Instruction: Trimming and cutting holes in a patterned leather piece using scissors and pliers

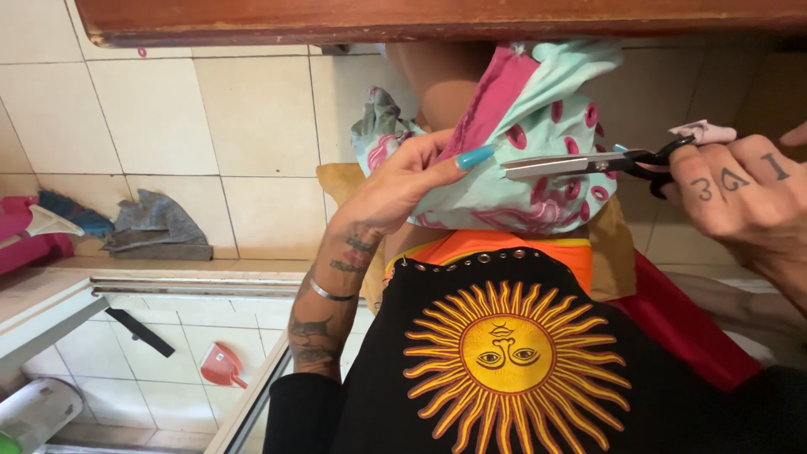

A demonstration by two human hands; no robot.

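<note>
My left hand (402, 187) pinches a piece of mint-green cloth (538, 126) with pink patterns and a pink strip, holding it up in front of me. My right hand (740, 189) grips black-handled scissors (588, 162); the steel blades point left and lie against the cloth near my left thumb. The blades look nearly closed. A small pale scrap (706, 131) sticks up by the scissor handle. Below the cloth lies a black garment (504, 361) with an orange sun design on my lap.
A brown wooden edge (420, 17) runs across the top. Beige floor tiles (168, 109) lie beyond. A grey rag (155, 227) and pink items (25, 235) sit at left. A red dustpan (220, 366) and white rail (50, 311) are lower left.
</note>
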